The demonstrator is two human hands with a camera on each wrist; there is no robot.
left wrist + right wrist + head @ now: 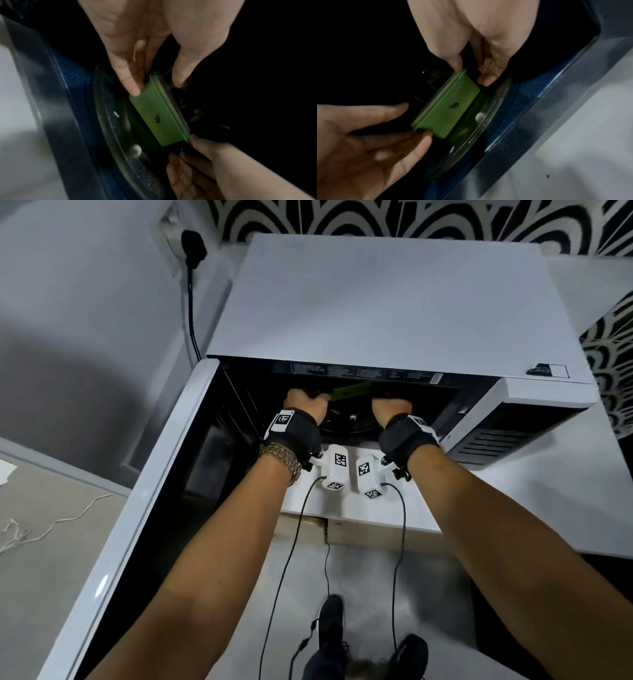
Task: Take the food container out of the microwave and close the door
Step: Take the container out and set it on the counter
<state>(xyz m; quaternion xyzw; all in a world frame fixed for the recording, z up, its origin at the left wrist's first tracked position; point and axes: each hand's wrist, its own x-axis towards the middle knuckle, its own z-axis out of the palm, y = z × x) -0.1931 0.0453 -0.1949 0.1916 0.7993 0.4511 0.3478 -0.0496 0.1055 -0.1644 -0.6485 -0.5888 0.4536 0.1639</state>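
The white microwave (394,302) stands on a counter with its door (144,491) swung open to the left. Inside, a green food container (352,390) with a clear lid lies just over the glass turntable (109,121); I cannot tell whether they touch. My left hand (306,402) pinches the container's (159,116) left end between thumb and fingers (133,86). My right hand (390,405) pinches the right end of the container (447,108), with its fingers (488,79) below the base. The cavity's top edge hides most of the container in the head view.
The open door juts out at my left side. A black plug and cord (193,251) hang on the left wall. The white counter (548,508) extends right of the microwave. A beige surface with a loose white cord (51,522) lies lower left.
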